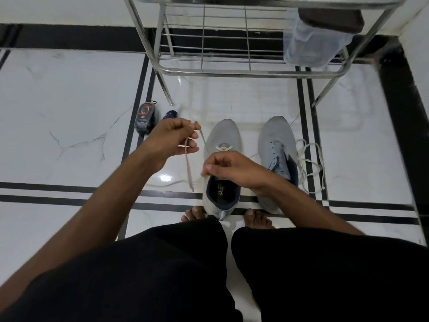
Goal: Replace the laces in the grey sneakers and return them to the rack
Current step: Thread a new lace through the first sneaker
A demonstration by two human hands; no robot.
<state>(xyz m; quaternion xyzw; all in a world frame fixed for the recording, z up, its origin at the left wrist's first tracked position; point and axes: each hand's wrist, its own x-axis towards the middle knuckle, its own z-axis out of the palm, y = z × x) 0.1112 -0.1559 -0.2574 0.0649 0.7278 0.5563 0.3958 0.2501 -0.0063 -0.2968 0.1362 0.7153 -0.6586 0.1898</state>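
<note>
The left hand (173,141) pinches the lace (188,169) taut (likely drawing slack through), while the right hand (234,169) grips the left sneaker (222,140) on the floor; the right sneaker (275,140) waits unlaced.

sneakers (222,138) side by side before rack (232,70); loose lace (311,163) right | bottles (145,119) left
</note>
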